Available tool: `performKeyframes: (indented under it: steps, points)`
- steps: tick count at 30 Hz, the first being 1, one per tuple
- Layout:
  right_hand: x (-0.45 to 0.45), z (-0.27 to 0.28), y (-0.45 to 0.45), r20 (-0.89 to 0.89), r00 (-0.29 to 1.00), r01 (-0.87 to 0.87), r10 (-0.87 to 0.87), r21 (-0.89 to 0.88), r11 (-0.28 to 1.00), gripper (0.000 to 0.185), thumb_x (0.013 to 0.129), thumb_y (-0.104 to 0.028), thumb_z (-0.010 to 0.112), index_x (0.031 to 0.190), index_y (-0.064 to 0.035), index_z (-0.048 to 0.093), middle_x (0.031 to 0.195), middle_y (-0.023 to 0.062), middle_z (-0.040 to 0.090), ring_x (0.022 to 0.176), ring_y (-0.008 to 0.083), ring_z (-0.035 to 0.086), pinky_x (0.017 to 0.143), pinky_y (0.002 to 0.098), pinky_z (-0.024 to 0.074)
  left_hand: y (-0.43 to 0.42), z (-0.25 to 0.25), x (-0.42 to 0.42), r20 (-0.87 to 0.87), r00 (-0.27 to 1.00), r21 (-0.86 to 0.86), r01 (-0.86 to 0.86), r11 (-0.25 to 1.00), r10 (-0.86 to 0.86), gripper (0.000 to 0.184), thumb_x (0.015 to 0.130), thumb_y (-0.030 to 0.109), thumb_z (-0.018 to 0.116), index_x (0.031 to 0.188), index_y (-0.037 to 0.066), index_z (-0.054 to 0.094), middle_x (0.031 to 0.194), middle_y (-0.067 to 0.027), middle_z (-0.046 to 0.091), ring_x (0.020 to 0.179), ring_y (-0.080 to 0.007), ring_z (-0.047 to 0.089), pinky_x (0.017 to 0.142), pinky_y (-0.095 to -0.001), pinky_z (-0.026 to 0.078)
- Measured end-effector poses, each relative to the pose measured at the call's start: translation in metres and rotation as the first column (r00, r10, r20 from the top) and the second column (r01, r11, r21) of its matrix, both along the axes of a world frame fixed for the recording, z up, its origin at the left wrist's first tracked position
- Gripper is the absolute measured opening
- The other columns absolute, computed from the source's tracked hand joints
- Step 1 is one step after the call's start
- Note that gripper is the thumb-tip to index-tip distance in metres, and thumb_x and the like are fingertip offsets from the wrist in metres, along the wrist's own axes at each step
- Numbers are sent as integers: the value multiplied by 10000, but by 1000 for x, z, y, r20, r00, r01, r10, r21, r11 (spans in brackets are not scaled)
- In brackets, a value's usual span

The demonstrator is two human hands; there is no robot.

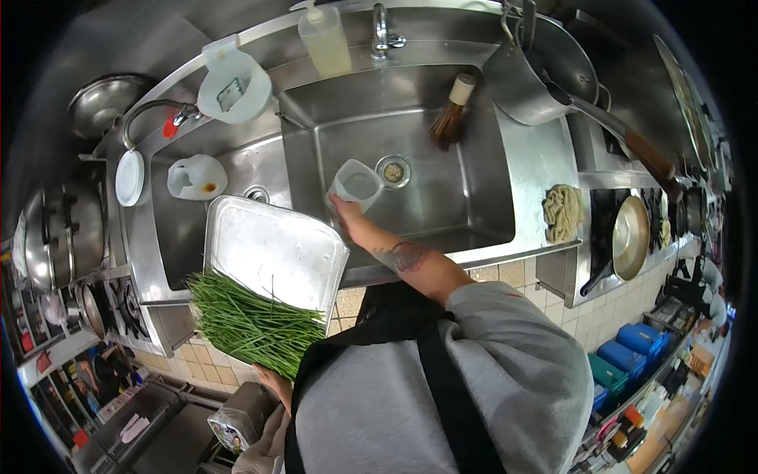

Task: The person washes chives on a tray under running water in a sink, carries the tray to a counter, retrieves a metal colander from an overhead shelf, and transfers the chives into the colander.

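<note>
Over the left part of the right basin [426, 189], the right hand [346, 212] grips one square white plastic container [358, 183], left of the drain [393, 171]. Across the left basin's front edge lies one metal tray [272, 237], heaped at its near end with long green chives [249, 316]; the left hand [274, 385] is beside that end, its grip partly hidden. One cut white jug [197, 177], stained inside, sits in the left basin [178, 237]; one brush [452, 110] lies toward the right basin's back right corner.
</note>
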State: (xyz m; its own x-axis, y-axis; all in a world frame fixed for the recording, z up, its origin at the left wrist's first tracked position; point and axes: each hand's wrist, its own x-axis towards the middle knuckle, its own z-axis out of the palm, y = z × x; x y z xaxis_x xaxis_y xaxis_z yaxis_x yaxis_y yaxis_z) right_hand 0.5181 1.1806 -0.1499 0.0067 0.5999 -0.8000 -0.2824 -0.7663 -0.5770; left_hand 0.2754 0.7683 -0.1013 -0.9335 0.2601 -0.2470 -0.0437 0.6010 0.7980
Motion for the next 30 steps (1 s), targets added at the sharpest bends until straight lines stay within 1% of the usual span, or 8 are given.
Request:
performKeyframes:
  steps: [7,9,12,15,20,23,26,30]
  points:
    - [119,-29,9,256,966,-97,21,286,953,418,669,-327,772,881,10,643,741,42,613,673,129,565,602,282,443,-4,-15,-14,-366,728,-342,474,811,-580,519,966,345,351,1278,-70,369,1117,-291,500,891,-361,488,800,-409,395]
    - [163,-53,10,329,940,-194,89,302,934,406,653,-308,786,871,5,648,765,61,634,696,146,589,635,292,463,21,-2,-18,-44,958,-73,280,957,-284,509,971,354,354,1182,-97,459,1041,-238,554,877,-314,520,795,-393,416]
    - [202,-17,-2,747,633,-477,203,170,862,422,638,-271,789,901,27,648,856,122,669,769,203,635,700,315,487,72,24,7,-160,941,95,317,944,-299,507,975,376,341,1062,-82,540,961,-162,592,832,-237,544,754,-350,442]
    - [253,-18,-10,806,573,-390,152,104,915,455,609,-243,793,943,31,648,880,161,671,811,228,651,730,332,492,98,14,-1,133,968,309,162,937,-211,501,976,374,341,1019,-76,556,933,-116,608,803,-186,544,713,-310,450]
    - [341,-23,-13,863,470,-417,186,31,908,400,644,-272,748,873,42,656,842,197,660,813,310,649,723,374,502,140,-13,-26,41,952,230,287,930,-304,493,973,345,355,1003,-100,564,867,-95,620,749,-156,546,675,-306,450]
    - [353,16,11,930,77,-669,360,-220,710,453,664,-342,726,871,55,651,827,230,643,822,363,630,729,396,497,169,0,-32,38,921,108,381,918,-387,499,964,351,372,1007,-105,569,843,-108,621,742,-170,543,676,-313,445]
    - [318,85,44,984,-2,-667,178,-134,733,458,716,-297,692,965,79,610,929,260,627,904,373,614,806,397,487,163,-14,-44,-18,923,132,384,914,-385,519,959,373,372,990,-102,580,806,-124,619,707,-184,536,662,-319,442]
    - [266,124,118,917,398,-805,3,348,480,387,798,-307,631,1004,21,613,889,194,651,812,326,637,755,373,496,164,-25,-62,-103,925,-7,368,930,-366,556,954,390,365,854,-116,572,647,-146,570,585,-191,484,558,-389,391]
